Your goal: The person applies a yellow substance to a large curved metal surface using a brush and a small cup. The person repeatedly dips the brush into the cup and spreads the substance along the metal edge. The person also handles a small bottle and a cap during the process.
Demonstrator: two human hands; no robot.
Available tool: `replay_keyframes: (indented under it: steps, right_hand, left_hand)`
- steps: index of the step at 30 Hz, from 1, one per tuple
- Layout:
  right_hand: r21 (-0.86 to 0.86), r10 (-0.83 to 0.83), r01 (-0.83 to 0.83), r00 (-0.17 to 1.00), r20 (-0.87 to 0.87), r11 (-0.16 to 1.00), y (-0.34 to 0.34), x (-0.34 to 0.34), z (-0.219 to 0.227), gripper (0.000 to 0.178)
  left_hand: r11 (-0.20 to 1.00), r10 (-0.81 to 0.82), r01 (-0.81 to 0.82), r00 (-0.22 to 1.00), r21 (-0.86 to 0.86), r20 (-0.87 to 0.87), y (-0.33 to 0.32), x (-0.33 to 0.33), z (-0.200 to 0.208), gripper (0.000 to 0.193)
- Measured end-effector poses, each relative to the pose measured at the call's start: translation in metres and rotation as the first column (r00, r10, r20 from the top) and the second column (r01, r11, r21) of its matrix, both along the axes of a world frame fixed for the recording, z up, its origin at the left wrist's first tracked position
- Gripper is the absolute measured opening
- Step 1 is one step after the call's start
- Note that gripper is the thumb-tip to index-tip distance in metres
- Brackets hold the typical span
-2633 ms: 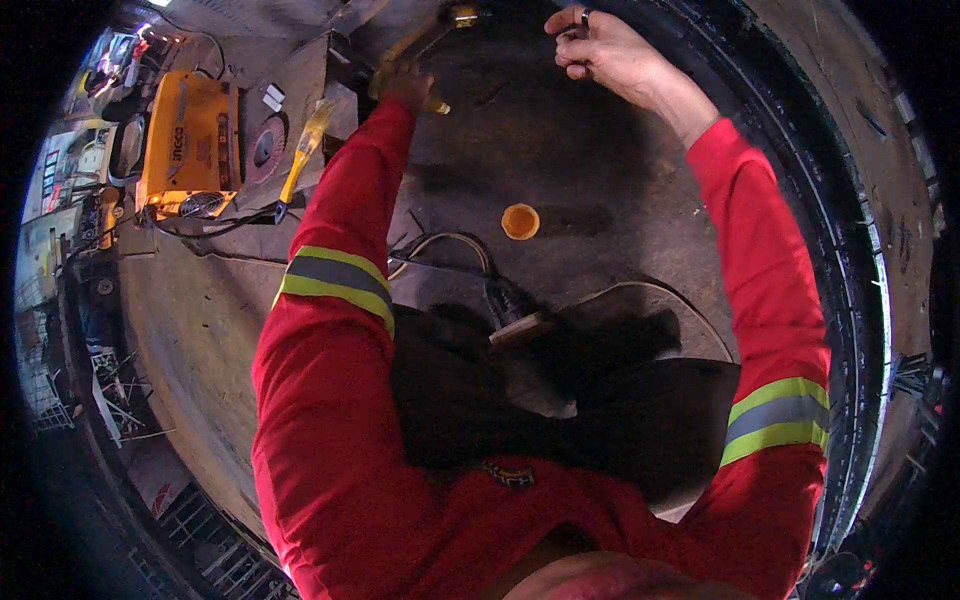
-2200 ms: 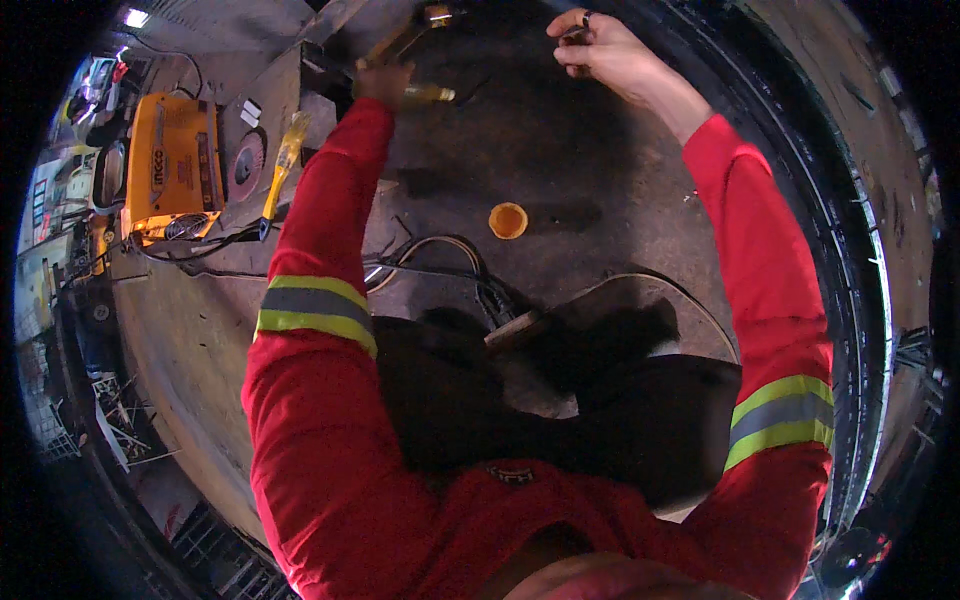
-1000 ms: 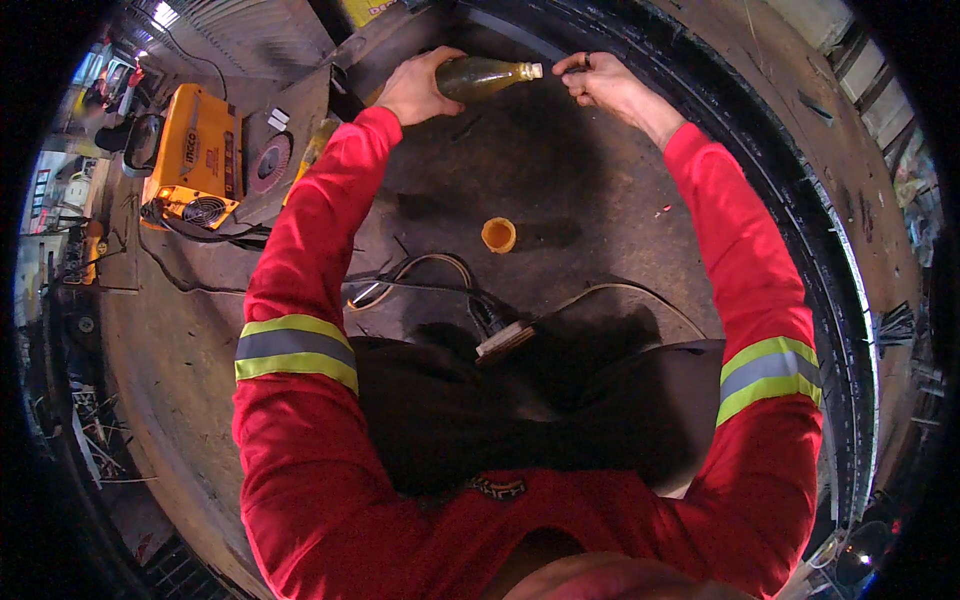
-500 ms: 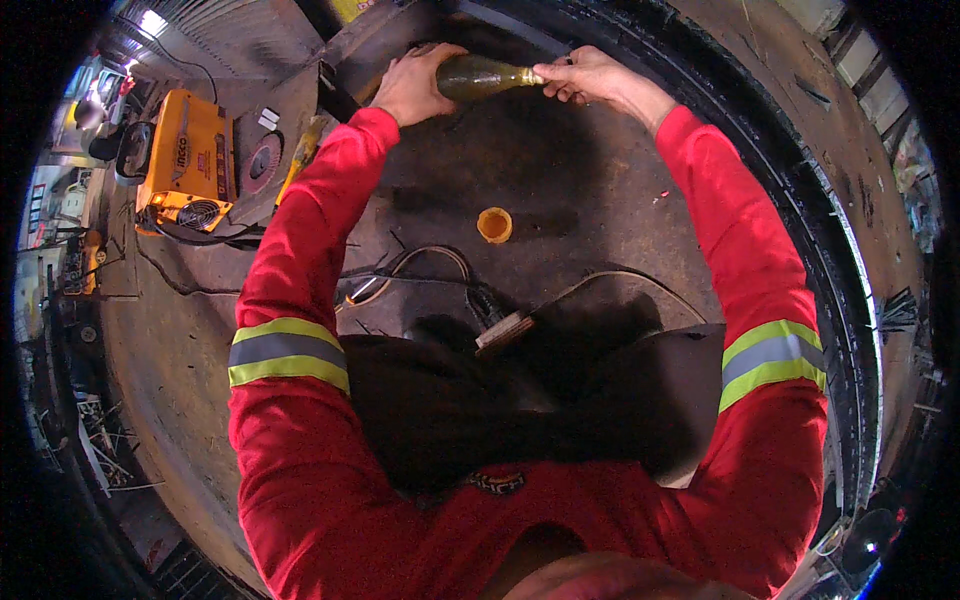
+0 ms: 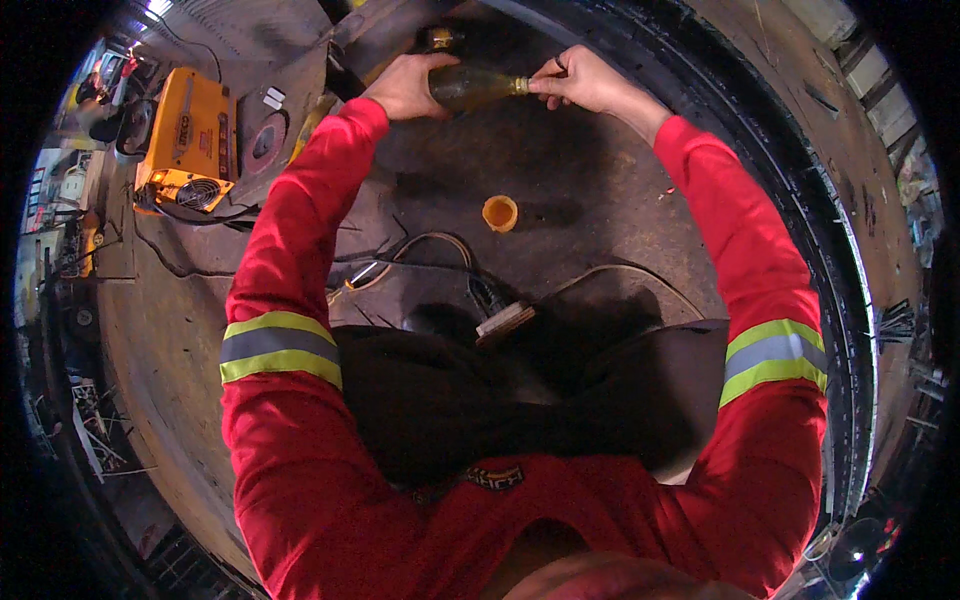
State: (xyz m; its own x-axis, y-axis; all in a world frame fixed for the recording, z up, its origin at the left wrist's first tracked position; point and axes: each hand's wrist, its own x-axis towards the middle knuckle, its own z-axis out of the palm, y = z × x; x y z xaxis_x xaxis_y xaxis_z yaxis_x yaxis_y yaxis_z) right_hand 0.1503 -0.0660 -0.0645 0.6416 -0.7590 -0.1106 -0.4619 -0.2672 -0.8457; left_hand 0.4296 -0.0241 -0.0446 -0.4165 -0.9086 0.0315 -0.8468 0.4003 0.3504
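Sideways across the far part of the floor, a greenish glass bottle [image 5: 475, 88] is held between my hands, its neck pointing right. My left hand [image 5: 408, 86] wraps round the wide body end. At the mouth, the fingers of my right hand [image 5: 578, 82] are pinched together on the neck's tip. Whether they also hold something small there cannot be made out. Nearer to me, a small round orange cup [image 5: 500, 213] stands on the floor below the bottle.
An orange welding machine [image 5: 190, 145] stands at the left, beside a grinding disc [image 5: 266, 140]. A power strip [image 5: 505, 321] with cables lies before my knees. A dark curved metal edge [image 5: 800, 170] runs along the right. Beyond the bottle is a dark container [image 5: 443, 39].
The bottle and both hands have shifted slightly left in the picture. A dark container now shows beyond the bottle. Both hands keep their hold.
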Motion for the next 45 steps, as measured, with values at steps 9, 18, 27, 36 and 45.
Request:
replay_keyframes:
  steps: [9, 18, 27, 36, 45]
  right_hand:
    - [-0.052, -0.100, 0.103, 0.994, 0.049, 0.993, -0.003, -0.029, -0.018, 0.024]
    - [-0.047, -0.097, 0.105, 0.984, 0.152, 0.993, 0.002, -0.008, 0.001, 0.032]
    - [-0.085, -0.171, 0.174, 0.984, 0.040, 0.981, -0.002, -0.017, -0.006, 0.032]
    - [0.018, -0.074, 0.080, 0.968, -0.242, 0.997, 0.006, -0.026, -0.081, 0.037]
    - [-0.247, -0.029, -0.105, 0.874, -0.486, 0.963, -0.018, -0.118, -0.154, 0.021]
  left_hand:
    - [0.998, 0.063, -0.063, 0.994, 0.002, -0.085, 0.005, 0.012, -0.006, 0.076]
    - [0.995, 0.098, -0.099, 0.986, -0.001, -0.133, 0.004, 0.009, -0.015, 0.076]
    - [0.988, 0.156, -0.156, 0.952, 0.021, -0.262, 0.005, 0.006, 0.002, 0.072]
    - [0.981, 0.071, -0.143, 0.893, -0.131, -0.445, -0.007, 0.036, 0.045, 0.069]
    - [0.997, -0.028, 0.022, 0.996, 0.073, 0.082, 0.052, 0.011, 0.051, 0.073]
